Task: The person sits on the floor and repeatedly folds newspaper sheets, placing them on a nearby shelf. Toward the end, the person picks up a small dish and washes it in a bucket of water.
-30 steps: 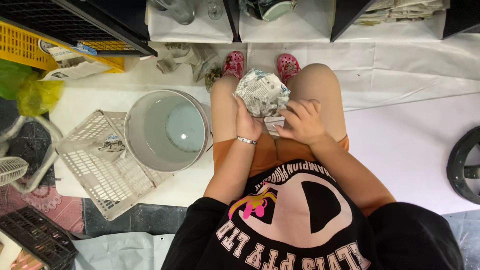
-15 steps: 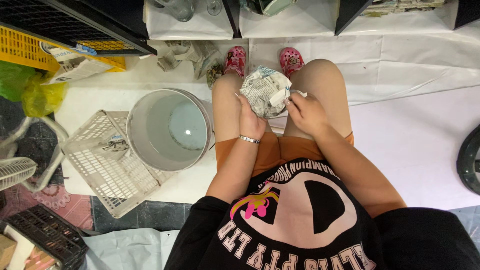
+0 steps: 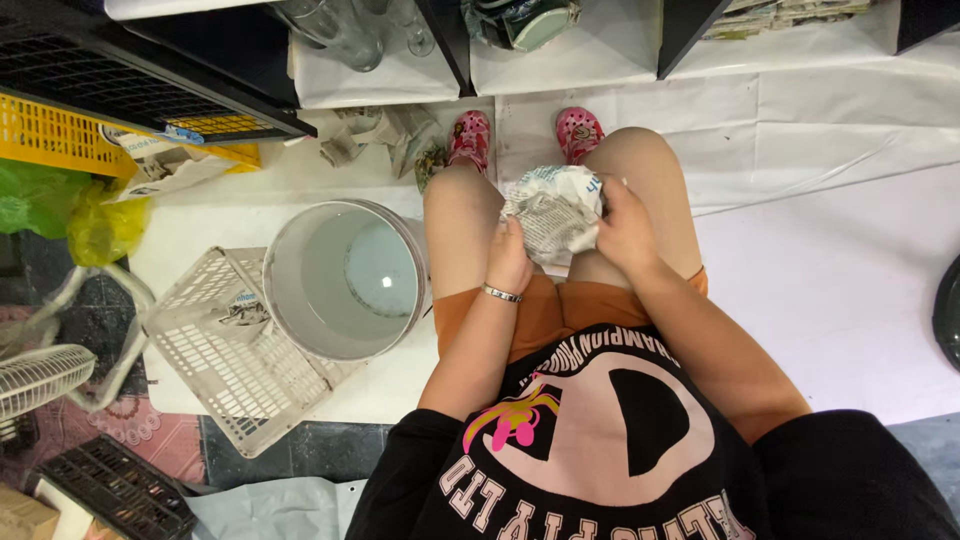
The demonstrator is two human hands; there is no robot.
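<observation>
On lap: left hand (image 3: 512,262), right hand (image 3: 625,228) clasp newspaper bundle (image 3: 555,208); bucket (image 3: 300,260) just left.

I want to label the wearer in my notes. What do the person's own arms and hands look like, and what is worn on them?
Both forearms are bare. The left hand has a thin silver-coloured bracelet at the wrist. The right hand shows no ring, watch or band, as far as can be seen. No gloves on either hand. Black short sleeves of a T-shirt cover the upper arms.
</observation>
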